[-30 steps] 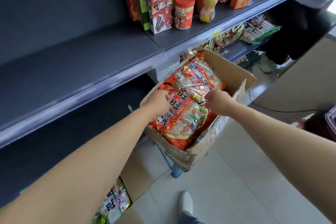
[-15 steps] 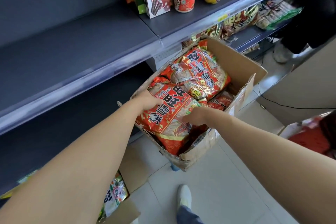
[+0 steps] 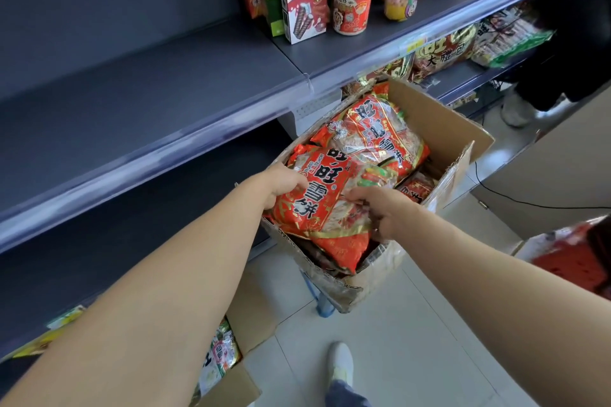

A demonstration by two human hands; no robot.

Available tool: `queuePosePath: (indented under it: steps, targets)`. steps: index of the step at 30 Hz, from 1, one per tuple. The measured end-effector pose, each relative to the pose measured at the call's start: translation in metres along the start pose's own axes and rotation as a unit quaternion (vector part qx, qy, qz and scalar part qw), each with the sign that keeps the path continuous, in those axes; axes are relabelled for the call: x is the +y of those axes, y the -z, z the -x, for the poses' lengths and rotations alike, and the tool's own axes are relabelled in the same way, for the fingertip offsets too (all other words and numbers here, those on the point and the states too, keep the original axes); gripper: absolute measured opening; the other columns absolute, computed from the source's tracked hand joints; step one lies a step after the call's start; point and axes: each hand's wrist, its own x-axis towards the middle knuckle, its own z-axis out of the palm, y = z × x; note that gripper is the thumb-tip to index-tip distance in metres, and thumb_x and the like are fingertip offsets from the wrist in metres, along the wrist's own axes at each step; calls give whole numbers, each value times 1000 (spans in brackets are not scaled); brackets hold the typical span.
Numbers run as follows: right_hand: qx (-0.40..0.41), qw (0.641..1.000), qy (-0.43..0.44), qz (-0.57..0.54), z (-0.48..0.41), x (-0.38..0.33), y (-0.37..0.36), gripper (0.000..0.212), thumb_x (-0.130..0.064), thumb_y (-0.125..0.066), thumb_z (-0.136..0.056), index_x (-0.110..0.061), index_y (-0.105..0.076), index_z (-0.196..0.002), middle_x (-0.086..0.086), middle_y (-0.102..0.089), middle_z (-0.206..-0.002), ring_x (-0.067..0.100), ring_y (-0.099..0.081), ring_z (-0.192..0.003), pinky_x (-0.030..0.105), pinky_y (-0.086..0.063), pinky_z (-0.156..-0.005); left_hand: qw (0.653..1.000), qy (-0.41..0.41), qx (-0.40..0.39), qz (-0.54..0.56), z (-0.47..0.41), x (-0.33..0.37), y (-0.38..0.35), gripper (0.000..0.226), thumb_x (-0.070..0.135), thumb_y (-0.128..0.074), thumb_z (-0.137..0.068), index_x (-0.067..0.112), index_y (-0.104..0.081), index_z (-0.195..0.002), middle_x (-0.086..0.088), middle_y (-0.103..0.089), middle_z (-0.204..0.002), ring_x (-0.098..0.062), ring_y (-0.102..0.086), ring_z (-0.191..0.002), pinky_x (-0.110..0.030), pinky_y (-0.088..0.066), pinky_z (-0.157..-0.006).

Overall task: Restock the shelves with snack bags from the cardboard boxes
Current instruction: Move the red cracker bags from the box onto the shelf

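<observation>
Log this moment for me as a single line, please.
step: pick | left hand: grips top snack bag, left edge | right hand: grips same bag, right edge | bag: in cardboard box, not shelved

The gripped snack bag is made of glossy, crinkled plastic film. Around the grip, matt brown paperboard is seen on the cardboard box. Above the grip, the shelf is finished in matt dark metal, edged by a shiny clear plastic strip.
</observation>
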Motion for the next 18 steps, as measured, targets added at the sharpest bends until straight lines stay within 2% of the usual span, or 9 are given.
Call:
queuePosePath:
  steps: [1,3,5,8,11,13,16,18]
  targets:
    - [-12,1000,9,-13,7,-5,1,28,-12,-77,-76,-6,-57,-94,7,-69,-75,20,-67,-53,26,-52,-47,1000,-2,-3,11,2,-1,1,44,11,-66,-84,6,-51,-125,-18,-70,-106,-33,-70,-90,-46,-57,-78]
    - [-14,999,40,-9,21,-16,5,35,-12,-79,-74,-4,-57,-101,12,-74,-85,28,-73,-69,39,-59,-61,999,-14,-13,36,5,-2,1,39,13,-66,-85,6,-54,-122,-16,-71,-105,-31,-70,-91,-43,-57,-80]
    - [3,998,70,3,39,-29,10,37,-10,-79,-73,-3,-57,-101,15,-74,-94,33,-73,-79,44,-59,-67,997,-36,-30,63,10,-2,1,33,13,-65,-86,7,-57,-118,-13,-72,-102,-26,-70,-88,-39,-57,-76]
    - [18,993,111,30,69,-46,18,29,-9,-76,-76,-4,-55,-94,15,-73,-96,31,-73,-80,38,-57,-56,991,-84,-48,95,21,0,3,29,10,-65,-87,7,-61,-116,-9,-72,-103,-19,-69,-86,-31,-54,-67]
    - [10,987,155,46,95,-58,14,36,-11,-77,-75,-3,-57,-103,13,-75,-90,29,-74,-73,35,-58,-54,984,-128,-45,116,42,6,19,20,6,-65,-86,7,-63,-106,-10,-72,-102,-21,-69,-87,-33,-55,-73]
    - [1,982,183,46,108,-63,-1,33,-10,-76,-76,-3,-59,-103,13,-75,-88,28,-74,-74,35,-58,-56,980,-152,-24,128,60,8,41,18,5,-64,-86,9,-62,-104,-10,-71,-103,-21,-68,-87,-34,-54,-76]
    - [-26,974,221,36,127,-69,-46,24,-8,-75,-77,-4,-63,-99,7,-76,-77,22,-73,-63,33,-59,-55,971,-177,41,157,85,-1,90,43,8,-71,-81,10,-46,-115,-12,-64,-116,-28,-64,-102,-46,-51,-93]
    - [-43,966,249,49,137,-71,-86,25,-9,-75,-77,-5,-63,-99,6,-75,-77,19,-73,-61,29,-57,-52,961,-175,101,187,103,-18,130,63,12,-76,-77,14,-31,-122,-10,-59,-115,-29,-63,-104,-50,-51,-93]
